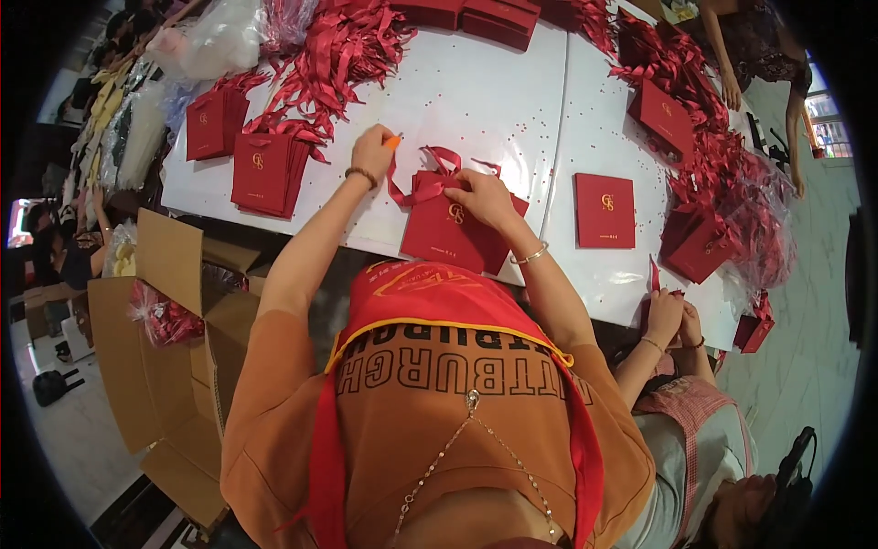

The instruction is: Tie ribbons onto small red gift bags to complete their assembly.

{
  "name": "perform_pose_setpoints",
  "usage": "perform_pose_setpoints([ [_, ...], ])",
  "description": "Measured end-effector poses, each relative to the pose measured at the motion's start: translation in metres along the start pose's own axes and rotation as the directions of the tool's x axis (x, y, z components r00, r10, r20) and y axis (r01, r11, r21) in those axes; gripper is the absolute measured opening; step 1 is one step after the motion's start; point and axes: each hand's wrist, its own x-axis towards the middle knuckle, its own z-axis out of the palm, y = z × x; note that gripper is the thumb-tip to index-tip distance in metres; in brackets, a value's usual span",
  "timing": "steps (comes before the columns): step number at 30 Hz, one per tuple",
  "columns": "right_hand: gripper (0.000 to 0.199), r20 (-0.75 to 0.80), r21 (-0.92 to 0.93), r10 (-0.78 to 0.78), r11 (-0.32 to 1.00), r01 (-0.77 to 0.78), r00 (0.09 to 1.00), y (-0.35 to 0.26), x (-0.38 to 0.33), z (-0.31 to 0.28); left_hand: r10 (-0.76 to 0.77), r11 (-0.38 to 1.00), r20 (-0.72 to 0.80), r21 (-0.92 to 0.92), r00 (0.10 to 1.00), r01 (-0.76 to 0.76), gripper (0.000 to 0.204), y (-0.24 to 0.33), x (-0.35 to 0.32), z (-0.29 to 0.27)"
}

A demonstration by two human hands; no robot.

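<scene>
A red paper gift bag (448, 234) with a gold emblem lies flat at the table's near edge, in front of my body. A red ribbon (422, 191) runs across its top edge and loops beyond it. My right hand (483, 197) rests over the bag's top, fingers pinched on the ribbon. Beyond and left of the bag, my left hand (373, 151) is closed around a small orange object (392, 143); only its end shows, so its kind is unclear. A ribbon tail hangs close by that hand. Another red bag lies partly under this one.
Stacked red bags (265, 174) and a heap of red ribbons (338, 55) lie left on the white table (466, 101). A single bag (604, 210) lies right. At right a co-worker's hands (669, 316) handle ribbon. An open carton (146, 366) stands left.
</scene>
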Motion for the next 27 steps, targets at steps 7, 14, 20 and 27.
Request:
perform_pose_setpoints([
  [7,0.029,0.067,-0.029,-0.015,0.999,0.017,0.998,-0.001,0.002,-0.001,0.232,0.958,0.29,-0.233,0.929,-0.166,0.014,0.082,-0.058,0.008],
  [14,0.026,-0.197,-0.536,-0.284,0.832,0.14,0.938,-0.014,-0.032,-0.029,0.262,0.964,0.351,-0.134,0.899,-0.229,0.014,0.074,-0.059,0.012],
  [20,0.021,-0.246,-0.569,-0.293,0.816,0.107,0.924,-0.013,-0.049,-0.035,0.208,0.978,0.437,-0.094,0.875,-0.185,0.013,0.074,-0.059,0.012],
  [27,0.029,-0.038,0.203,0.104,0.975,-0.094,0.994,0.023,-0.042,-0.037,0.328,0.94,0.337,-0.212,0.883,-0.268,0.008,0.107,-0.072,0.004],
])
